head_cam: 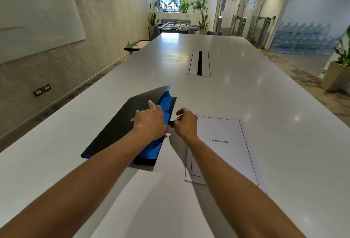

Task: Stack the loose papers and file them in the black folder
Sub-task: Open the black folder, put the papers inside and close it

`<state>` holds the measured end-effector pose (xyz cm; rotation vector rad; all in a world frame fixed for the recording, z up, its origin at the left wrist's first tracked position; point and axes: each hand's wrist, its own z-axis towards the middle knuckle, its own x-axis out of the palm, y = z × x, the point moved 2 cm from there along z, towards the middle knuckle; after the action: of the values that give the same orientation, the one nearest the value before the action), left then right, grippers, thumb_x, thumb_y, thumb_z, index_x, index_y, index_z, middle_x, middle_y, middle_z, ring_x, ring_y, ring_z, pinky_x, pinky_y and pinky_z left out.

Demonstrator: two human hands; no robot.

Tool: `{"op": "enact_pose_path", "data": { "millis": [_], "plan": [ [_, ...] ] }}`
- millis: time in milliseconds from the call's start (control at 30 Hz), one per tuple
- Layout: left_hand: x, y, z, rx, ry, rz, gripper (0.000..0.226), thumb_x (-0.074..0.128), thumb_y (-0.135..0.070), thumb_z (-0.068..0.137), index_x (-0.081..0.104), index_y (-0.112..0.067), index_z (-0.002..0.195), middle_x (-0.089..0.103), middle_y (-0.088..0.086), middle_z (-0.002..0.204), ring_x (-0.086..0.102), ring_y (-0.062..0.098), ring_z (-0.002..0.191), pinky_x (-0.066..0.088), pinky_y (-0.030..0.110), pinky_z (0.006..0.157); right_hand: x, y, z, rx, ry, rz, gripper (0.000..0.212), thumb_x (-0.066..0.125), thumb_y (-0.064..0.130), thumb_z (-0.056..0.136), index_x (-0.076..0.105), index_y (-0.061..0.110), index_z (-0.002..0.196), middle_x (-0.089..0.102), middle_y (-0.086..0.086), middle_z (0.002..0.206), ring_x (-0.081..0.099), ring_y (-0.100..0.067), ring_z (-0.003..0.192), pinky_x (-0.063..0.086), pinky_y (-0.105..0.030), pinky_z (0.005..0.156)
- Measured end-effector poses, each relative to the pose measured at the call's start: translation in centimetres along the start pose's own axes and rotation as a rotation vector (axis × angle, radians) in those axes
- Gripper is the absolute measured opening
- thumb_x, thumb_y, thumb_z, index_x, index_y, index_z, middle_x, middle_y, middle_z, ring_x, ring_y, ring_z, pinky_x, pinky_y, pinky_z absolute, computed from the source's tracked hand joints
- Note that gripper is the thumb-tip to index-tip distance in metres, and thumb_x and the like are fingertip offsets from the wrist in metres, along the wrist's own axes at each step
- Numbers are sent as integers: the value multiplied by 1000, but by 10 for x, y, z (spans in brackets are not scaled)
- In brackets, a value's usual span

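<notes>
The black folder [117,125] lies on the white table in front of me, its cover slightly raised on the right so that blue dividers [166,105] show inside. My left hand [149,122] rests on the cover near its right edge, fingers spread forward. My right hand [186,122] pinches a small black tab at the folder's right edge between thumb and fingers. Just to the right lies a stack of white papers [225,148], squared up, with "BIBLIOGRAPHY" printed on the top sheet; my right forearm covers its left side.
The long white table [246,95] runs away from me, with a cable slot [199,63] in its middle. A whiteboard hangs on the left wall. Plants and a table football game stand at the far end, and a planter [337,74] at the right.
</notes>
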<state>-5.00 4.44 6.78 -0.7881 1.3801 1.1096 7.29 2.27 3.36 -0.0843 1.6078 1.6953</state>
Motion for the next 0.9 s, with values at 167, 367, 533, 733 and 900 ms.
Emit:
{"op": "enact_pose_path", "data": {
  "millis": [167, 367, 533, 733, 900],
  "plan": [
    [-3, 9, 4, -24, 44, 30, 121, 64, -76, 63, 12, -4, 146, 2, 24, 158, 50, 49, 119, 53, 55, 85, -5, 5, -2, -25, 8, 3, 30, 60, -9, 84, 60, 2, 112, 65, -18, 104, 58, -18, 80, 50, -25, 74],
    [-14, 19, 1, -37, 54, 100, 125, 68, -73, 62, 7, -5, 147, -3, 22, 158, 49, 48, 121, 53, 51, 86, -6, 6, -5, -29, -1, 13, 28, 60, -7, 85, 60, 3, 112, 65, -17, 103, 61, -19, 84, 52, -25, 79],
    [-24, 21, -4, -27, 31, 116, 102, 68, -45, 72, 11, -1, 145, 4, 24, 157, 55, 39, 115, 55, 43, 80, -7, 4, -6, -31, -8, 25, 29, 60, -8, 85, 61, 3, 112, 65, -15, 102, 58, -15, 80, 48, -21, 74],
    [-33, 26, -2, -73, 47, -129, 66, 59, -21, 83, 25, -3, 137, 36, 21, 137, 52, 38, 111, 45, 41, 79, -9, -2, -4, -22, -29, 36, 27, 59, -8, 85, 62, 3, 110, 65, -15, 102, 59, -17, 84, 47, -20, 75],
    [-37, 31, -1, -54, 65, -209, 80, 52, -13, 88, 3, -23, 151, 37, 24, 141, 50, 40, 115, 45, 45, 87, -11, -6, -1, -21, -3, 55, 24, 60, -4, 87, 61, 4, 110, 65, -14, 102, 60, -16, 84, 47, -19, 74]
  ]
}}
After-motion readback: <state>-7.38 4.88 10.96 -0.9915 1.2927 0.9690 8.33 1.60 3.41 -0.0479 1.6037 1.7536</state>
